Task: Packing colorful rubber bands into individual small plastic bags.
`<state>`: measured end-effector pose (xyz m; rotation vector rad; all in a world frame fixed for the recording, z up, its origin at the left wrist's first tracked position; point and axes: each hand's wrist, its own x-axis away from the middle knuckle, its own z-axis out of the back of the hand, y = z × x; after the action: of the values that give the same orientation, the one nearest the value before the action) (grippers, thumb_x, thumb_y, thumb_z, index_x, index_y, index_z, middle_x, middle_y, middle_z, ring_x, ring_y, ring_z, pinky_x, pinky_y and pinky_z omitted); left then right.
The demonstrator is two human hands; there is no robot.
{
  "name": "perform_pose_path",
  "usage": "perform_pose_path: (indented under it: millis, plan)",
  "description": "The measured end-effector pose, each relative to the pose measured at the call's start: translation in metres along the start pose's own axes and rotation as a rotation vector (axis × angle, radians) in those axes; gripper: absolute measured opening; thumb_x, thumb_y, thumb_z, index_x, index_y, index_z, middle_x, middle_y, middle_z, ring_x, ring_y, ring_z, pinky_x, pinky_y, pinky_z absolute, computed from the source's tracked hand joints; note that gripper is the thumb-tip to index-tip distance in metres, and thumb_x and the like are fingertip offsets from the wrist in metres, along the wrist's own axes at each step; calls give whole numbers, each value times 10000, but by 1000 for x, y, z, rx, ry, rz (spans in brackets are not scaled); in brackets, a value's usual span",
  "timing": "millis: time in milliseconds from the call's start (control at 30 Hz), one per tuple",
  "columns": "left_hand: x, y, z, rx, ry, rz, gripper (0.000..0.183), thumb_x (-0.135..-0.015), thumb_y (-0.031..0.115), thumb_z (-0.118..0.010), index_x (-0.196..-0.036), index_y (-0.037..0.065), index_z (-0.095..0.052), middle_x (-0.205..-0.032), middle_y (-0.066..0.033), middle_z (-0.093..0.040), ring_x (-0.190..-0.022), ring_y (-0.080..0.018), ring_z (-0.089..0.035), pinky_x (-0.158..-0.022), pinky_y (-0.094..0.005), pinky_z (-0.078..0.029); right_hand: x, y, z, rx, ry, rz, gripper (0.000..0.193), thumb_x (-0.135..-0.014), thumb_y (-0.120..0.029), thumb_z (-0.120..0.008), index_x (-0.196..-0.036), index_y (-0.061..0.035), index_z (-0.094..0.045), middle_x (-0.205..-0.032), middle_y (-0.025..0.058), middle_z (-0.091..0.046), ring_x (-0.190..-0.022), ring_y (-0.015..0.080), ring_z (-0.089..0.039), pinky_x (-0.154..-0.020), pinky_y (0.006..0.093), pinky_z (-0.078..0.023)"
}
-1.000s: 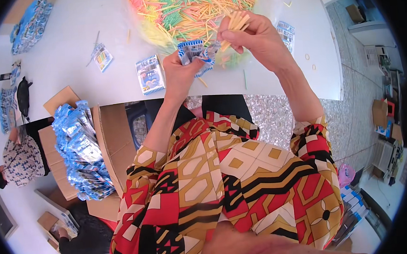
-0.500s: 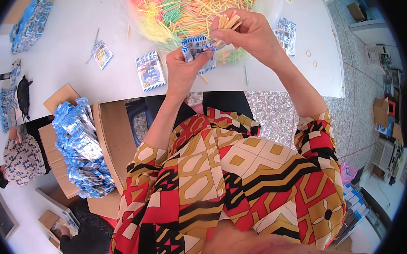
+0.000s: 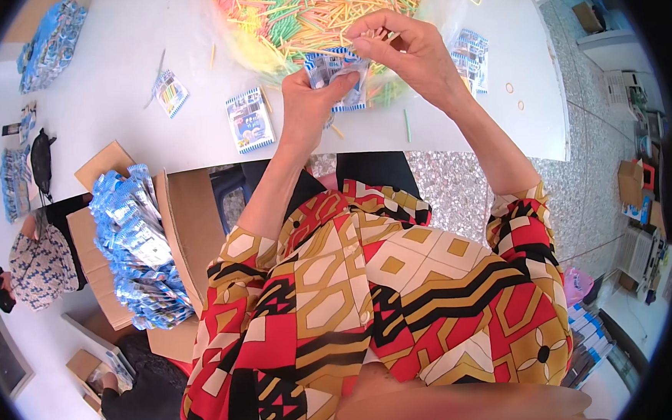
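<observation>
My left hand (image 3: 307, 108) grips a small blue-and-white striped packet (image 3: 335, 70), thumb across its front. Close by its upper right, my right hand (image 3: 419, 55) is closed, with the ends of a few pale thin sticks (image 3: 375, 35) showing between its fingers; the rest of them is hidden. Beyond both hands lies a big clear plastic bag (image 3: 245, 50) full of loose thin sticks (image 3: 316, 11) in yellow, orange, pink and green. To the left of my left hand a similar flat packet (image 3: 250, 120) lies on the table.
The white table (image 3: 193, 142) also bears a small packet (image 3: 169, 93), a packet at right (image 3: 470, 55), a loose green stick (image 3: 407, 126) and two small rings (image 3: 509, 88). A cardboard box (image 3: 195, 226) of blue packets (image 3: 138, 237) stands at left. Two people (image 3: 43, 259) are beyond it.
My right hand has turned, its fingers curled further in, and the stick bundle shows less. The packet in my left hand has risen slightly and shifted right, its front turned more toward view.
</observation>
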<state>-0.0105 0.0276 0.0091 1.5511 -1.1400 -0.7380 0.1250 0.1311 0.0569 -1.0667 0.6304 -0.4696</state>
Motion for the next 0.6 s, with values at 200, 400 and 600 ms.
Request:
perform_pose_path:
  millis: [200,400,600]
  plan:
    - [-21,-4,-1,16,-48,-26,179,-751,89,-692,-897,-8,-653,-809,-44,-651,-677,-71,-585,-618,-214,-470,-14,8,0,9,64,175,291,-928,-248,-457,-1093,-49,-590,-1104,54,-575,-1064,147,-501,-896,272,-388]
    - [-28,-6,-3,56,-67,-56,180,-746,85,-696,-896,-5,-654,-814,-42,-652,-676,-72,-587,-618,-213,-472,-18,20,-2,299,109,372,333,-941,-250,-408,-1147,-34,-556,-1167,64,-556,-1133,173,-473,-961,294,-350]
    - [-27,-5,0,126,-44,-39,194,-741,66,-709,-915,6,-647,-836,-35,-657,-697,-69,-592,-628,-211,-474,-12,2,-2,-281,31,73,340,-945,-251,-409,-1193,-56,-534,-1168,82,-552,-1108,159,-490,-960,312,-364]
